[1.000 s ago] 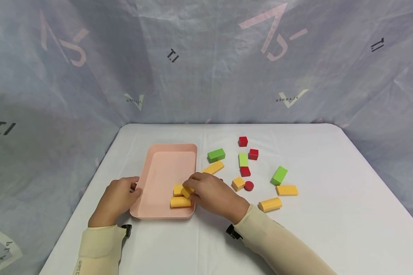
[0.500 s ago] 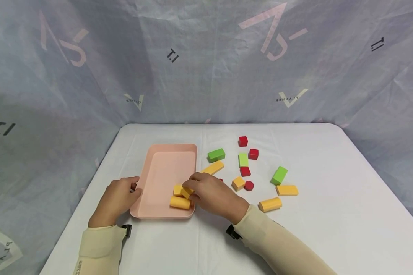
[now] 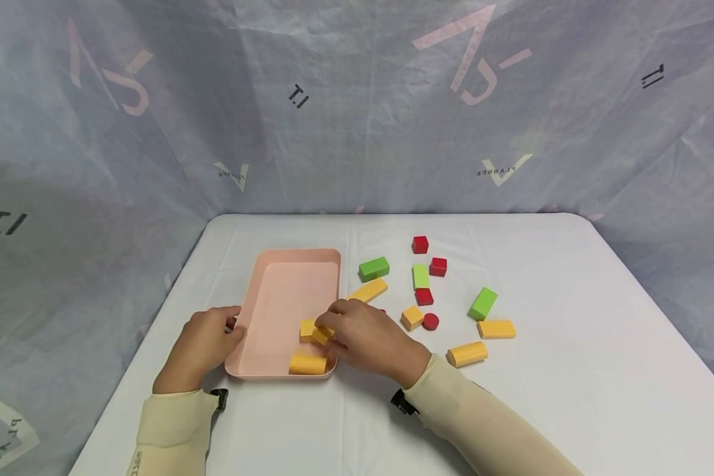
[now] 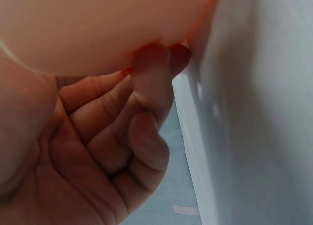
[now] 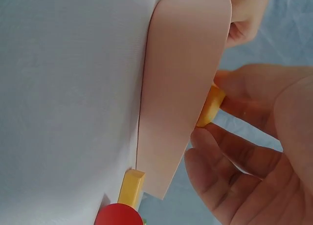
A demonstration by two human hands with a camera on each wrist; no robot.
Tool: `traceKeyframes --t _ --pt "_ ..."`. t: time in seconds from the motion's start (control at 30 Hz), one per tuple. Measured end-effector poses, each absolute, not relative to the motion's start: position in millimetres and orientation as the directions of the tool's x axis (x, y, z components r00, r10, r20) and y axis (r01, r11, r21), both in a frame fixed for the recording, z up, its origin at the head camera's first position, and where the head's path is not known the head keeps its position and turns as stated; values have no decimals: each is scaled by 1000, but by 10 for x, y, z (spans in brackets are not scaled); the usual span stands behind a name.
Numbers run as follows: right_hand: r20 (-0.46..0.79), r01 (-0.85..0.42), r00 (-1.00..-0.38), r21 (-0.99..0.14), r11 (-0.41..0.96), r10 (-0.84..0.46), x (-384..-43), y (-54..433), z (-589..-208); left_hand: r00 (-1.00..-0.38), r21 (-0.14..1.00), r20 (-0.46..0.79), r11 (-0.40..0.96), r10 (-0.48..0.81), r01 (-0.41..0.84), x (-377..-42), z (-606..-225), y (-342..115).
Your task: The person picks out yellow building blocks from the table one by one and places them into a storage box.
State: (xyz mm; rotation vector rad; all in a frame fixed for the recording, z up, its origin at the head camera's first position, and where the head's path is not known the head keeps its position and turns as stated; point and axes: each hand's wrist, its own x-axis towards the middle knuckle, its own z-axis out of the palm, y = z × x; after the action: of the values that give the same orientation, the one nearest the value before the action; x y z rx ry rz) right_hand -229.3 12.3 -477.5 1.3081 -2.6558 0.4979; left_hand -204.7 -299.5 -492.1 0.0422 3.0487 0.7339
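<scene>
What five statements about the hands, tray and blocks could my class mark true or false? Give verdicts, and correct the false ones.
1. The right hand pinches a yellow block. True.
2. The left hand holds the edge of the pink tray. True.
3. The pink tray lies upside down. False: its open side faces up.
4. A red disc lies on the table. True.
5. Every block inside the pink tray is red. False: the rounded block there is yellow.

grey backdrop [image 3: 357, 152]: "T.I" [image 3: 299, 96], mirrored "PLANNER" [image 3: 496, 172] across V mark [image 3: 501, 177] | left sleeve [image 3: 172, 423]: lettering [image 3: 135, 463], illegible
</scene>
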Motion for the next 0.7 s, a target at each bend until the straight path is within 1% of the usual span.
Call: traceKeyframes --t 0.17,0.5,0.7 --pt "271 -800 -600 -231 554 -753 -2286 135 -4782 -1000 458 -1 889 27 23 -2041 -4919 -2993" --pt "253 -791 -612 -212 574 -750 -2286 142 -4765 -1000 458 -9 889 27 20 -2038 -4916 -2998" --pt "277 -798 -602 -188 572 -749 -2299 156 -4739 -1000 460 -17 888 21 11 -2035 -4910 -2998"
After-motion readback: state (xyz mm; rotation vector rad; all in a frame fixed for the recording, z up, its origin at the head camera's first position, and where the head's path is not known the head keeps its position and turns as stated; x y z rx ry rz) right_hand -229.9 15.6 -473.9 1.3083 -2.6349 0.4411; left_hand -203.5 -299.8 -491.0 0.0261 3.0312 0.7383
